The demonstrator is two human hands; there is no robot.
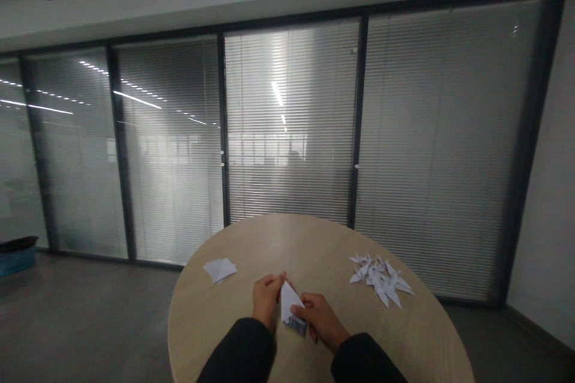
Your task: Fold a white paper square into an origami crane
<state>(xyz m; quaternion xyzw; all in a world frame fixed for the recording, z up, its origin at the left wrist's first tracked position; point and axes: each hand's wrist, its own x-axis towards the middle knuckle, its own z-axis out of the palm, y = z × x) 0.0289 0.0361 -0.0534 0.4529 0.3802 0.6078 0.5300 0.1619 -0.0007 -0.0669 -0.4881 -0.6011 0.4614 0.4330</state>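
Observation:
A small white folded paper (290,305) with a pointed top is held over the round wooden table (251,245). My left hand (266,297) pinches its upper left edge with closed fingers. My right hand (318,315) grips its lower right side, fingers curled on the paper. Both sleeves are dark.
A loose white folded sheet (220,270) lies on the table to the left. A pile of several folded white paper shapes (380,279) lies to the right. Behind the table runs a glass wall with blinds (291,125). A blue bin (17,255) stands on the floor at far left.

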